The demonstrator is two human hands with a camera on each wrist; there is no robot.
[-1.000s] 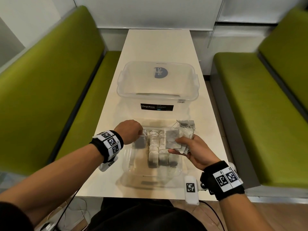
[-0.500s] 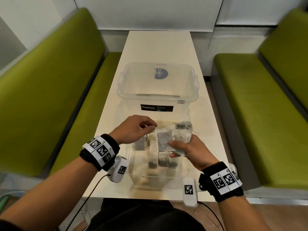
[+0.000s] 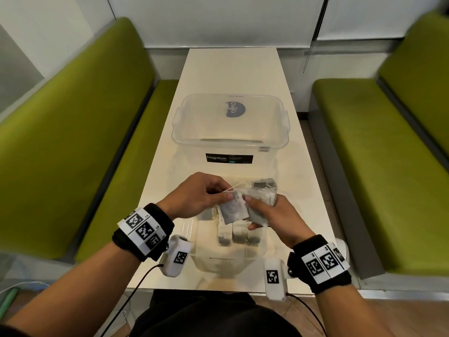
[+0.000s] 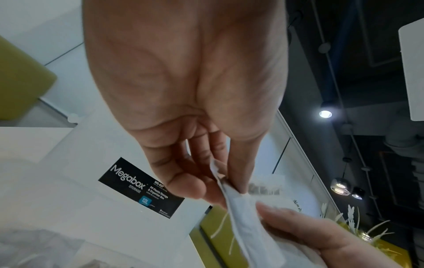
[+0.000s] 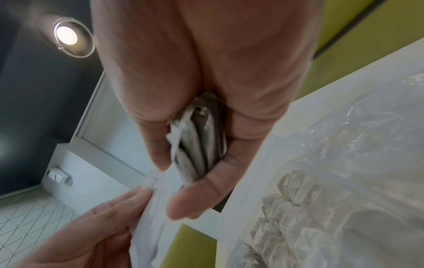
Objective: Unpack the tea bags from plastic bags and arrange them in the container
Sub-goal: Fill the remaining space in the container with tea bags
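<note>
Left hand: left hand (image 3: 196, 194) above the near container, thumb and fingers pinching the top edge of one tea bag (image 3: 233, 210); the pinch shows close up in the left wrist view (image 4: 231, 192).
Right hand: right hand (image 3: 269, 215) curled round a stack (image 5: 199, 145) of tea bags held edge-on between palm and fingers; its thumb lies on the same single tea bag the left hand pinches.
Tea bag: flat, pale with dark contents, held between both hands just over the container.
Container: clear container (image 3: 192, 229) on the table edge nearest the person, under the hands; several tea bags (image 3: 237, 235) stand in a row inside it.
Plastic bag: crumpled clear bag (image 3: 263, 188) just behind the right hand, more tea bags showing in it.
Box: large clear box (image 3: 230, 142) with a "Megabox" label, beyond the container; what is inside cannot be told.
Table: white table (image 3: 233, 71) between two green benches (image 3: 73, 142).
</note>
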